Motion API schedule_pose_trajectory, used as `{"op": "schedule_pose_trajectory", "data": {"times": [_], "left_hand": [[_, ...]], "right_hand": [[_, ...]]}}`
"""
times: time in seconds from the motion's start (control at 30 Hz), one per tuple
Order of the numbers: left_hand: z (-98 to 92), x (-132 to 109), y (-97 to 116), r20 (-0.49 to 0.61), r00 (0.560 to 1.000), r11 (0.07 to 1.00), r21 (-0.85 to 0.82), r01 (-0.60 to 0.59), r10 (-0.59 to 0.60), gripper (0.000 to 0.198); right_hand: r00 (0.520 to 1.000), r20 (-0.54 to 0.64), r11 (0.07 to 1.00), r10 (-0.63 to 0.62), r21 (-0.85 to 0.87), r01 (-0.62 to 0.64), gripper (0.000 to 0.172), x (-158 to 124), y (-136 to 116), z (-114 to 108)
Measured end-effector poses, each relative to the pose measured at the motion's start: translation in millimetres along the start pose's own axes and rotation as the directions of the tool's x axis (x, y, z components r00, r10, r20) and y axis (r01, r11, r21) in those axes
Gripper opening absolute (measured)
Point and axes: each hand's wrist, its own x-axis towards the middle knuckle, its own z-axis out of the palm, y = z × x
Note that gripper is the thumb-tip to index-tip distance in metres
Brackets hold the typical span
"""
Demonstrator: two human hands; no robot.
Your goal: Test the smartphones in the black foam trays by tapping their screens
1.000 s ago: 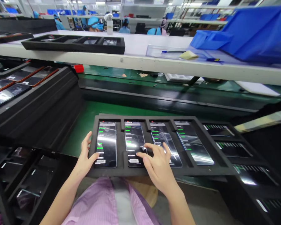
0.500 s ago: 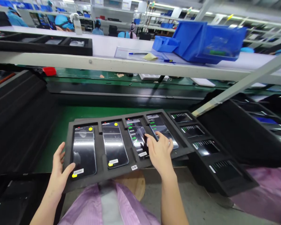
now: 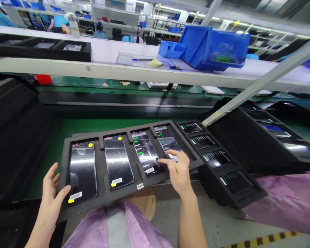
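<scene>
My left hand [image 3: 50, 196] grips the left end of a black foam tray [image 3: 100, 172], its thumb on the top rim and its other fingers at the outer side. The tray holds a row of smartphones. A dark-screened phone [image 3: 83, 168] lies nearest that hand, with another dark phone [image 3: 119, 162] beside it; both carry yellow dots and white labels. The third phone [image 3: 142, 148] shows lines of green and white text. My right hand [image 3: 180, 170] holds nothing; its index fingertip is at this screen's lower right. Other fingers hover over the fourth phone [image 3: 165, 137], partly hiding it.
To the right stands another black foam tray [image 3: 214, 175] with several lit phones, close to a pink sleeve [image 3: 286, 199]. A slanted metal post [image 3: 248, 91] rises behind it. Blue bins [image 3: 196, 48] and another phone tray [image 3: 85, 57] sit on the shelf above.
My right index finger has moved down along the third phone's right side. The whole view has shifted, so tray and hands appear farther left. My left hand keeps its grip.
</scene>
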Motion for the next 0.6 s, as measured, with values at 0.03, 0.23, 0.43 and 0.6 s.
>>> {"op": "schedule_pose_trajectory", "data": {"times": [0.03, 0.23, 0.43, 0.6], "left_hand": [[0.1, 0, 0, -0.002, 1.0, 1.0, -0.002, -0.003, 0.003, 0.074], [-0.5, 2, -2, -0.015, 1.0, 1.0, 0.03, -0.003, 0.004, 0.076], [-4.4, 6, -10, 0.017, 1.0, 0.998, 0.062, -0.014, 0.013, 0.071], [-15.8, 19, -26, 0.03, 0.999, 0.994, 0.113, -0.015, 0.011, 0.076]], "right_hand": [[0.998, -0.046, 0.998, 0.033, -0.048, -0.035, 0.045, 0, 8, -2], [0.959, -0.006, 0.923, 0.283, -0.269, -0.274, 0.046, 12, 45, -6], [0.942, -0.104, 0.905, 0.319, -0.26, -0.336, 0.048, 20, 49, 2], [0.963, -0.125, 0.952, 0.237, -0.168, -0.256, 0.05, 10, 58, -5]]}}
